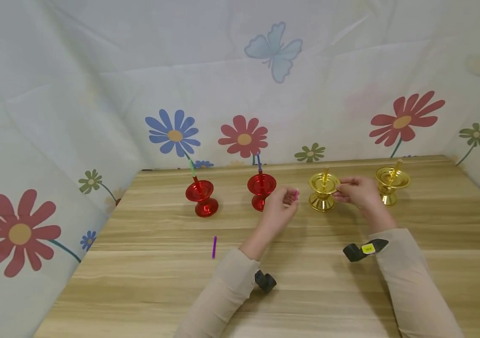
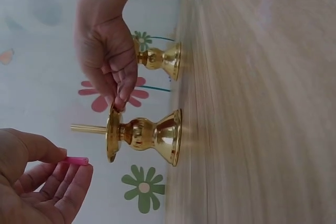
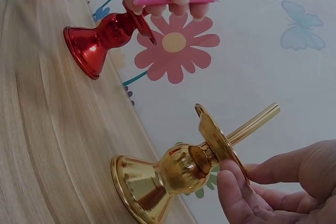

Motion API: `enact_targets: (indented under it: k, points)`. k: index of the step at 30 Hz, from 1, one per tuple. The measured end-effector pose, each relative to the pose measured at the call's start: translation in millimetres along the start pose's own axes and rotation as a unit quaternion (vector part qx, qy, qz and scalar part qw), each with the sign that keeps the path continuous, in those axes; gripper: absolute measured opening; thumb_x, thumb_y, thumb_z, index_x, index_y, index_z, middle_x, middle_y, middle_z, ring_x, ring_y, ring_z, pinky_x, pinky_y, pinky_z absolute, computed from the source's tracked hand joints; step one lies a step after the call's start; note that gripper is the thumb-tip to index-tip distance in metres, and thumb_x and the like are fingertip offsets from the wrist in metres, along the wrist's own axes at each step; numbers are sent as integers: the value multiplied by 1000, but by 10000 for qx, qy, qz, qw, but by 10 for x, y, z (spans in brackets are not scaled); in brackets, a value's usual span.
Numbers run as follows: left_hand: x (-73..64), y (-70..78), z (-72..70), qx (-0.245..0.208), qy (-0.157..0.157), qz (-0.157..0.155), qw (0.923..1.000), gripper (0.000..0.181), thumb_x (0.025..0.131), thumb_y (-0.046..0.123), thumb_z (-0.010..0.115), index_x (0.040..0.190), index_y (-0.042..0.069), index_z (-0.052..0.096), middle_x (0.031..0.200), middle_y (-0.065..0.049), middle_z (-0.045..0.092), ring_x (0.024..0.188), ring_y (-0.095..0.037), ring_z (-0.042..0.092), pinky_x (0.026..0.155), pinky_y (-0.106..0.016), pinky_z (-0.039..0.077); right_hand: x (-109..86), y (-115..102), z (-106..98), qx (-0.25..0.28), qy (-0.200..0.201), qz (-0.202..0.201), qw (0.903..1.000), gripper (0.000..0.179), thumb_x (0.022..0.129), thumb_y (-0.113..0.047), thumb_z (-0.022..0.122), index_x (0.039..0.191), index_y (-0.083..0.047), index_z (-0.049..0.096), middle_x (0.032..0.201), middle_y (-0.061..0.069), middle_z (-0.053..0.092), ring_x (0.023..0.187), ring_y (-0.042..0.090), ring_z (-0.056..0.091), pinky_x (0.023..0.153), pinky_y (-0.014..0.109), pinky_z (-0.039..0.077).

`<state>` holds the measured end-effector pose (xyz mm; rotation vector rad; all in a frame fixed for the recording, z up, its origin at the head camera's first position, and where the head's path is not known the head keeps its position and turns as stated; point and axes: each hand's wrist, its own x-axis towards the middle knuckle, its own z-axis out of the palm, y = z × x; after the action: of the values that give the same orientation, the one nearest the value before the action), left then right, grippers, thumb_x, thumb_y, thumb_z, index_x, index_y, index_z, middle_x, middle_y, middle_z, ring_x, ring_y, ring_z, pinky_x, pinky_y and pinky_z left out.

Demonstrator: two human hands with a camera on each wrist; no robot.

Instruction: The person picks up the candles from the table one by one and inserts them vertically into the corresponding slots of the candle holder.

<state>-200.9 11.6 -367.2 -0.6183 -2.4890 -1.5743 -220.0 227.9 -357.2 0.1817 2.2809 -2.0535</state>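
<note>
My left hand (image 1: 280, 206) pinches a short pink candle (image 3: 176, 0) between thumb and fingertips, held in the air to the left of a gold candle holder (image 1: 322, 199). That holder stands upright on the table, with a thin bare tube rising from its dish. My right hand (image 1: 360, 193) pinches the right edge of the dish, thumb on one face and fingers on the other, as the right wrist view shows. In the left wrist view, the pink candle (image 2: 76, 160) is apart from the tube.
A second gold holder (image 1: 392, 180) stands to the right. Two red holders stand leftward, one (image 1: 206, 206) bearing a green candle (image 1: 192, 168), the other (image 1: 261, 184) a blue candle (image 1: 259, 161). A purple candle (image 1: 214, 247) lies on the wooden table (image 1: 138, 272). Behind hangs a flowered cloth (image 1: 329, 94).
</note>
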Motion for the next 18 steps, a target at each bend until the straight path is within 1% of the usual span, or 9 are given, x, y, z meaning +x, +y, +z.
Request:
enact_targets:
  k: [1, 8, 14, 18]
  points:
    - [14, 1, 12, 8, -3, 40, 10000, 17, 86, -5, 60, 102, -5, 62, 96, -17, 65, 84, -24, 64, 72, -17, 53, -1, 1, -1, 24, -5, -16, 10000, 43, 95, 2, 48, 130, 23, 35, 71, -7, 61, 63, 0, 63, 67, 18, 57]
    - [154, 32, 68, 188, -149, -2, 9997, 17, 87, -2, 60, 104, -2, 62, 99, -14, 65, 86, -19, 64, 73, -16, 53, 10, 16, -7, 79, 9, -34, 10000, 42, 94, 3, 49, 129, 22, 35, 71, -8, 61, 63, -1, 63, 65, 18, 56]
    - [251, 71, 110, 527, -307, 259, 9978, 18, 88, 2, 61, 106, 0, 61, 98, -12, 65, 88, -18, 65, 75, -14, 52, 16, 18, -13, -25, 6, -32, 10000, 43, 95, 2, 49, 130, 22, 35, 73, -8, 60, 64, -1, 63, 66, 17, 56]
    - [278, 87, 134, 548, -328, 312, 9975, 17, 89, 2, 61, 106, -1, 61, 97, -12, 66, 87, -19, 64, 76, -14, 51, 6, 9, -8, -10, 24, -22, 10000, 42, 94, 2, 49, 129, 22, 36, 71, -8, 61, 63, 0, 63, 67, 19, 57]
